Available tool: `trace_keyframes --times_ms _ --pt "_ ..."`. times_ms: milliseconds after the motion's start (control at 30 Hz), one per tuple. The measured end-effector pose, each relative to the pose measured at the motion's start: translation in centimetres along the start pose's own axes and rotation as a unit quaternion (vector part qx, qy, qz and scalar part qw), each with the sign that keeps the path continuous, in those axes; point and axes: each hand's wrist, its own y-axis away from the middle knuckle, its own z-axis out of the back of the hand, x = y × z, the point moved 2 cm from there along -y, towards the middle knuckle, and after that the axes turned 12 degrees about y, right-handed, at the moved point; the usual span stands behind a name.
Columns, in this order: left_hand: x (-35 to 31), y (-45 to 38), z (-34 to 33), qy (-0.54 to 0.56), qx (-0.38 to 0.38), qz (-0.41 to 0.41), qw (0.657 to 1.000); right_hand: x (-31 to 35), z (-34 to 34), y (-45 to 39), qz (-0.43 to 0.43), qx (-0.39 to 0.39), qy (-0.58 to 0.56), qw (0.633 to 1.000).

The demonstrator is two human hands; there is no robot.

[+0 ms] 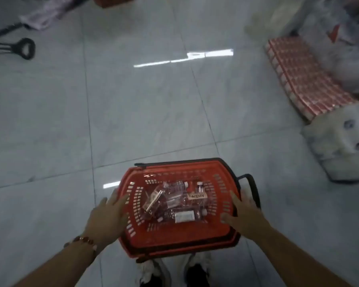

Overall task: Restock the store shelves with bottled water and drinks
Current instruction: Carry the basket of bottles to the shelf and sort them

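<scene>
A red plastic shopping basket (pixel 174 239) with black handles stands on the tiled floor right in front of my feet. Inside it lie several clear plastic bottles (pixel 175 195) with white caps and labels, jumbled on their sides. My left hand (pixel 108 216) is at the basket's left rim with fingers straight and spread. My right hand (pixel 241 214) is at the right rim, fingers straight, next to the black handle. Neither hand holds anything. A beaded bracelet is on my left wrist.
A flat pack of red cartons (pixel 305 79) lies on the floor at the right, with white plastic-wrapped packs (pixel 340 141) beside it. A black handle (pixel 25 48) and bags lie at the far left. Grey floor tiles (pixel 143 100) stretch ahead.
</scene>
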Motion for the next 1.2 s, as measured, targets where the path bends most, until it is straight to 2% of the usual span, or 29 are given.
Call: trace_keyframes --times_ms 133,200,233,300,367,467,533,633,733,867,1033,1133,1200 --pt "5.0 -4.5 -4.5 0.158 0.016 0.094 0.983 -4.4 -6.9 -8.5 -0.052 -0.015 -0.158 0.986" --pt "6.4 -5.8 -6.4 0.267 0.019 0.101 0.958 -8.0 -12.3 -12.8 -0.08 0.0 -0.245 0.966" --pt "6.6 -6.1 -6.9 0.32 0.017 0.117 0.94 -8.5 -13.4 -14.1 -0.087 -0.018 -0.279 0.956" --pt "6.7 -7.1 -7.7 0.392 0.012 0.14 0.909 -6.7 -11.1 -13.7 -0.097 -0.065 -0.319 0.94" --pt "6.6 -8.1 -8.3 0.415 0.012 0.158 0.896 -5.6 -8.8 -13.4 -0.16 -0.089 -0.366 0.912" --pt "6.8 -8.9 -8.7 0.429 0.002 0.237 0.872 -6.4 -7.8 -14.7 -0.191 -0.012 -0.432 0.881" --pt "6.8 -9.1 -8.6 0.409 0.006 0.274 0.87 -7.0 -7.0 -15.4 -0.199 0.037 -0.459 0.865" --pt "6.0 -8.5 -7.5 0.381 -0.001 0.263 0.886 -7.7 -5.6 -14.7 -0.196 0.083 -0.45 0.867" --pt "4.2 -7.1 -3.6 0.367 -0.022 0.229 0.901 -8.6 -2.3 -12.5 -0.193 0.094 -0.448 0.868" --pt "-0.4 -3.0 4.5 0.385 -0.067 0.192 0.9 -9.8 5.1 -5.5 -0.169 0.073 -0.473 0.861" --pt "-8.7 4.9 17.1 0.448 -0.118 0.131 0.877 -10.4 15.2 8.1 -0.159 0.002 -0.508 0.847" --pt "-13.8 7.6 25.8 0.441 -0.11 0.071 0.888 -10.7 21.7 14.8 -0.144 -0.061 -0.523 0.838" --pt "-17.4 9.1 31.5 0.428 -0.133 0.043 0.893 -11.4 26.2 18.4 -0.138 -0.11 -0.535 0.827"
